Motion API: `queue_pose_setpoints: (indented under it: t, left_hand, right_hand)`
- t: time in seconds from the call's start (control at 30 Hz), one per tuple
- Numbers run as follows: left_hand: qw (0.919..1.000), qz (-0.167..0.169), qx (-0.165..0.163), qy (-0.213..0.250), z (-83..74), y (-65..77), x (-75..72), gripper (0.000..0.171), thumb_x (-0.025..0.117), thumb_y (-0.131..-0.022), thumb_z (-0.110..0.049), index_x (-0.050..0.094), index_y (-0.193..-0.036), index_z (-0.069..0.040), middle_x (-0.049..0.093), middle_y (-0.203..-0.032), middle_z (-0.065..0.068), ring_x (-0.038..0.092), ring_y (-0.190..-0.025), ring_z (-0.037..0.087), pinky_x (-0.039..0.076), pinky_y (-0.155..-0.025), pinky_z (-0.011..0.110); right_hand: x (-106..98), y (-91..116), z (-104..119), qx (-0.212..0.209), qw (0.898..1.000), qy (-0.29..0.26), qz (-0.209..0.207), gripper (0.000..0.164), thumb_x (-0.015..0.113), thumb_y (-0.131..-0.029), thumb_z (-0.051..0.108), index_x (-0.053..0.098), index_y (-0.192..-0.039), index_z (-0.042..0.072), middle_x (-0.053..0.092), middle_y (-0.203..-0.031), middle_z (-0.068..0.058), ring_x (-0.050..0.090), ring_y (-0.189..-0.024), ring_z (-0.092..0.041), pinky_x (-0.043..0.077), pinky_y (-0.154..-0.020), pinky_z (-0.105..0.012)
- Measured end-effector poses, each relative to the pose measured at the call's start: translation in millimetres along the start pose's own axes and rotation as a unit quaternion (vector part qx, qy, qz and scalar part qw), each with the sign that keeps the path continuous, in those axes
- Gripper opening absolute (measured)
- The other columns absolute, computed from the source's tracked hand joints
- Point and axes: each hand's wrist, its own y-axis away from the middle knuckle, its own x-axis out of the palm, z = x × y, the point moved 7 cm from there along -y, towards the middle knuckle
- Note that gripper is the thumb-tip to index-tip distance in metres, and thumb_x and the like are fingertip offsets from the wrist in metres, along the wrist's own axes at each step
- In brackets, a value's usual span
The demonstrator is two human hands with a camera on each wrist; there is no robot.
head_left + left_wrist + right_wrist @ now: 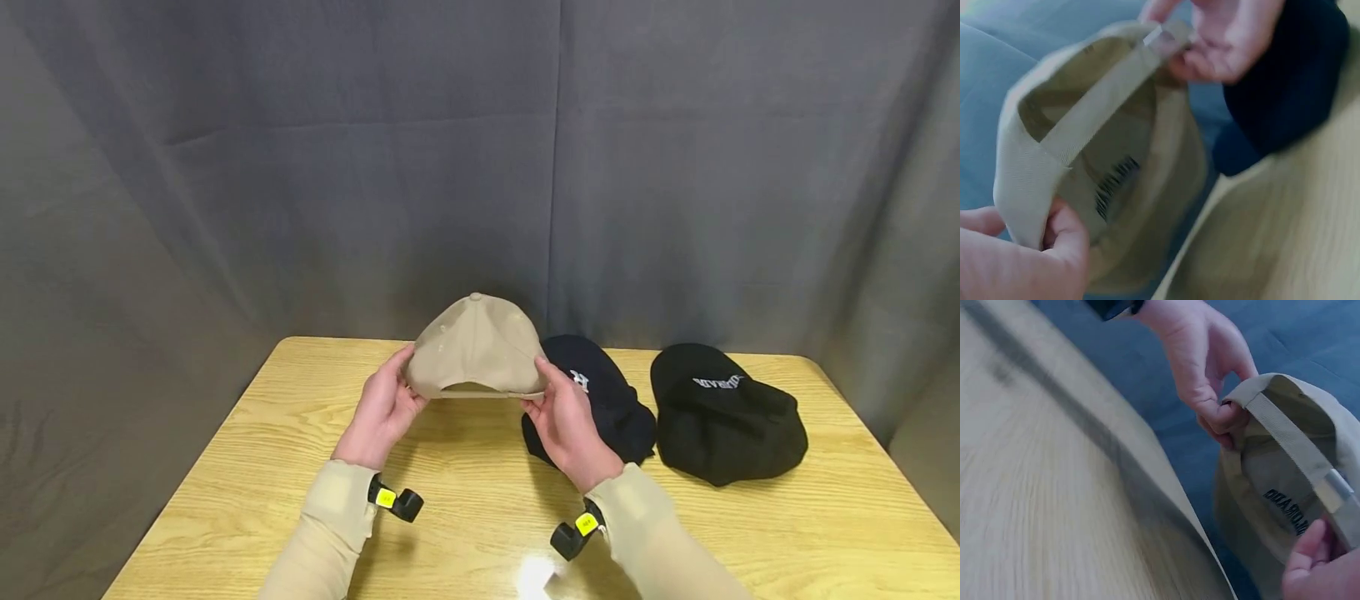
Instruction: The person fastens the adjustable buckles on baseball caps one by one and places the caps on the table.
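A beige baseball cap [476, 346] is held up over the far part of the table, its back opening and strap toward me. My left hand [381, 410] grips the cap's left edge, thumb inside the rim in the left wrist view. On the other side my right hand [567, 425] pinches the rim near the strap's end. The strap [1100, 100] crosses the back opening and carries a metal buckle [1334, 490]. Dark stitched lettering [1115, 186] shows inside the crown. The brim is hidden behind the crown in the head view.
A navy cap [618, 400] with a white letter lies on the wooden table [465, 508], partly behind my right hand. To its right rests a black cap [727, 425] with white lettering. A grey curtain [450, 167] hangs along the table's back edge.
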Motion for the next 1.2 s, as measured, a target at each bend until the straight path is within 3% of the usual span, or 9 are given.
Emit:
queue_pose_setpoints:
  t: [0.13, 0.3, 0.57, 0.73, 0.93, 1.03, 1.2]
  left_hand:
    - [0.997, 0.007, -0.015, -0.075, -1.3, -1.8, -10.0, 0.032, 0.05, -0.098, -0.024, 0.044, -0.124, -0.006, 0.046, -0.117, 0.005, 0.052, -0.101, 0.014, 0.047, -0.082, 0.027]
    - [0.9879, -0.002, -0.001, -0.155, -11.9, -7.2, -26.5, 0.035, 0.05, -0.098, -0.025, 0.043, -0.127, -0.006, 0.043, -0.118, 0.006, 0.051, -0.099, 0.014, 0.048, -0.08, 0.026]
    - [0.9546, -0.034, -0.028, -0.295, -9.1, -12.5, -46.6, 0.04, 0.052, -0.096, -0.021, 0.046, -0.13, 0.0, 0.047, -0.114, 0.01, 0.056, -0.086, 0.015, 0.05, -0.071, 0.028]
    - [0.9505, -0.043, -0.033, -0.306, -6.9, -18.5, -52.2, 0.034, 0.054, -0.095, -0.021, 0.047, -0.119, 0.002, 0.051, -0.102, 0.009, 0.057, -0.076, 0.014, 0.05, -0.066, 0.028]
    - [0.9422, -0.042, -0.042, -0.33, -11.4, -22.8, -51.8, 0.036, 0.056, -0.094, -0.023, 0.049, -0.118, 0.003, 0.051, -0.1, 0.01, 0.056, -0.078, 0.016, 0.05, -0.065, 0.027]
    - [0.9329, -0.034, -0.046, -0.355, -14.4, -24.0, -50.1, 0.04, 0.055, -0.095, -0.027, 0.049, -0.121, 0.003, 0.051, -0.101, 0.01, 0.057, -0.079, 0.015, 0.049, -0.065, 0.026]
    - [0.9113, -0.053, -0.042, -0.406, -19.5, -25.3, -51.2, 0.044, 0.055, -0.094, -0.035, 0.05, -0.122, -0.002, 0.053, -0.1, 0.009, 0.056, -0.077, 0.015, 0.047, -0.061, 0.026]
  right_hand:
    - [-0.7, 1.3, -8.8, 0.018, 0.997, 0.073, -0.015, 0.046, 0.05, -0.095, 0.043, 0.049, -0.123, 0.006, 0.06, -0.1, -0.006, 0.057, -0.076, -0.014, 0.042, -0.068, -0.027]
    - [-0.3, 0.7, -17.2, 0.029, 0.991, 0.131, -0.007, 0.042, 0.049, -0.097, 0.035, 0.047, -0.127, 0.005, 0.058, -0.093, -0.006, 0.053, -0.069, -0.015, 0.041, -0.064, -0.027]
    - [0.0, -0.5, -36.5, 0.068, 0.98, 0.184, 0.001, 0.048, 0.056, -0.092, 0.044, 0.055, -0.113, 0.001, 0.059, -0.088, -0.007, 0.054, -0.072, -0.017, 0.044, -0.065, -0.027]
    - [0.5, -2.2, -41.0, 0.075, 0.979, 0.188, -0.003, 0.052, 0.06, -0.088, 0.047, 0.055, -0.112, 0.002, 0.058, -0.088, -0.007, 0.053, -0.071, -0.017, 0.043, -0.065, -0.027]
    - [3.7, -6.0, -38.7, 0.076, 0.978, 0.195, 0.006, 0.052, 0.059, -0.088, 0.047, 0.055, -0.114, 0.002, 0.058, -0.089, -0.007, 0.051, -0.07, -0.017, 0.043, -0.064, -0.027]
    - [4.7, -7.4, -37.0, 0.074, 0.977, 0.199, 0.01, 0.052, 0.058, -0.089, 0.047, 0.055, -0.115, 0.002, 0.058, -0.089, -0.007, 0.051, -0.07, -0.017, 0.042, -0.064, -0.027]
    - [6.3, -9.1, -38.2, 0.08, 0.973, 0.215, 0.021, 0.056, 0.057, -0.089, 0.048, 0.051, -0.125, 0.004, 0.056, -0.095, -0.008, 0.052, -0.072, -0.017, 0.043, -0.067, -0.028]
